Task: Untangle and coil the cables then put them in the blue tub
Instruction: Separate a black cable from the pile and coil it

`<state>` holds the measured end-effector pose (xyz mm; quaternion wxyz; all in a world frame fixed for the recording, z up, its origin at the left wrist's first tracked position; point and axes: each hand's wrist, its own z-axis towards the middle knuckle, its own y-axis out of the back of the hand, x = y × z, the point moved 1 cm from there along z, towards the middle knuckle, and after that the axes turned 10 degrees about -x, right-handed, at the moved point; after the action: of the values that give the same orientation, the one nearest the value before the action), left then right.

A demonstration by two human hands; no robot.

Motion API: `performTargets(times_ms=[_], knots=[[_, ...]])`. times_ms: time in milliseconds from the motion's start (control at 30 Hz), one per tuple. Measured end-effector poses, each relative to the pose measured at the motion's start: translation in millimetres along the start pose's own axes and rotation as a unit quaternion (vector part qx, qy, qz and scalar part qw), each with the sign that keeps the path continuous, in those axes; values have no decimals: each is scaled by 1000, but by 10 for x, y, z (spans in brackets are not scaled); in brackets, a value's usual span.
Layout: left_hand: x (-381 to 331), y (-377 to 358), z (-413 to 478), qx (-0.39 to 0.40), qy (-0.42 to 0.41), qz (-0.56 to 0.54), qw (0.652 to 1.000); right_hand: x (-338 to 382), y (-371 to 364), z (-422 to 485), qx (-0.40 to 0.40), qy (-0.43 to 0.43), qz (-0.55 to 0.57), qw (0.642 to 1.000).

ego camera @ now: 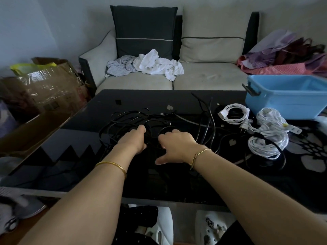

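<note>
We are untangling the black cables (123,119) on the counter (141,101)
Left hand (134,139) grips a strand, right hand's (177,146) hold we cannot tell; next we tease loops apart

Dim, cool, even light, brightest on the sofa (203,76) and wall (53,23). The glossy black table (141,99) gives faint reflections and swallows the dark cables (212,121). Wide-angle distortion bends the edges; corners are soft.

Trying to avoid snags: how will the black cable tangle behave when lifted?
Probably floppy: the black cable tangle lies in loose, irregular loops. Likely to drag neighbours, since black strands run across to the white cable bundle. Probably light, being thin.
</note>
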<state>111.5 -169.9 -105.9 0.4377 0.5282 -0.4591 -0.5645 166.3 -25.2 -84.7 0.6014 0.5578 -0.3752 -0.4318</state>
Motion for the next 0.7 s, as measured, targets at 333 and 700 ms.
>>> performTargets(times_ms=[333, 700], knots=[[-11, -23, -31, -39, 48, -12, 998, -284, 66, 99, -129, -171, 128, 968], [-27, 345, 118, -318, 166, -307, 881, -678, 233, 177, -242, -307, 294, 872]])
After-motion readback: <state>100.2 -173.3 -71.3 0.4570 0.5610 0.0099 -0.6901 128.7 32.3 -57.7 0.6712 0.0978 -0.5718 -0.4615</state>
